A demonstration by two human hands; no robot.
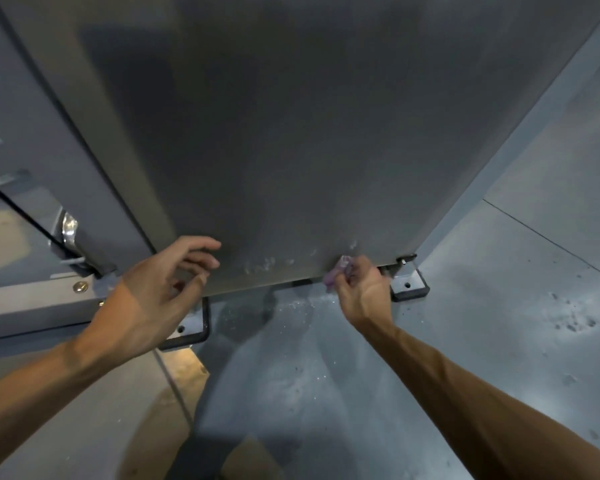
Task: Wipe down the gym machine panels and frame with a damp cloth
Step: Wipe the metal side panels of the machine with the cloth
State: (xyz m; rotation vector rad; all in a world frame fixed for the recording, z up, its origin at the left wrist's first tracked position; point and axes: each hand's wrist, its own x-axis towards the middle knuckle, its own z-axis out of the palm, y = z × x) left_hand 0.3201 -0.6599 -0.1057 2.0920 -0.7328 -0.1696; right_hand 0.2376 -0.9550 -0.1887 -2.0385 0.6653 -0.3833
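Grey speckled floor [465, 341]; tall grey metal machine panel [291, 150]. R hand [364, 292] pinching small purple cloth [338, 271] at panel's bottom edge; L hand [160, 285] hovering, fingers loosely spread.

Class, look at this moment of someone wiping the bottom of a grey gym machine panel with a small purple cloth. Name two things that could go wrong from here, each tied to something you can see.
1. The right hand grips the cloth at the panel's bottom edge, so knuckles may scrape the edge or the bolt beside it.
2. Pale smears sit left of the cloth and could be missed.
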